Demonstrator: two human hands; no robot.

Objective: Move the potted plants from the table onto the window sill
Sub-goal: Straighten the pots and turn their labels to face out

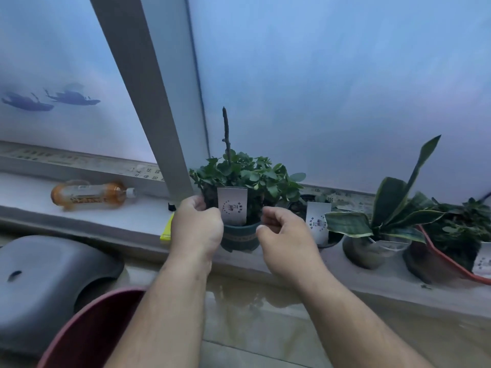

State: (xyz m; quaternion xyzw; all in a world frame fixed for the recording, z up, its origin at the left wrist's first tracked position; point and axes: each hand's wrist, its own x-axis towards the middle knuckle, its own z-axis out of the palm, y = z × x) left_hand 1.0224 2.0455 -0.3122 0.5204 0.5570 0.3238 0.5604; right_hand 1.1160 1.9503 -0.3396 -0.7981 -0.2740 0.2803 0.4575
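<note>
**Potted plant at the window sill, both hands at the pot**

The person is standing at the window sill [148, 216] with both forearms reaching forward. A leafy potted plant [247, 176] in a dark green pot [240, 239] is sitting on the sill, just right of the window frame post [159, 102]. A white tag [232, 205] is standing upright at the front of the pot.

The left hand [196, 229] is touching the pot's left side, with its fingers [195, 204] curling around the rim; whether they are gripping firmly cannot be told. The right hand [284, 235] is hovering just beside the pot's right side, its fingers [271, 216] loosely curled and holding nothing.

Three more pots are lining the sill to the right: one mostly hidden behind a second white tag [317, 221], a snake plant [393, 205] in a grey pot, and a bushy plant in a red pot [446, 261].

An orange bottle [90, 195] is lying on its side on the sill, well to the left.
</note>
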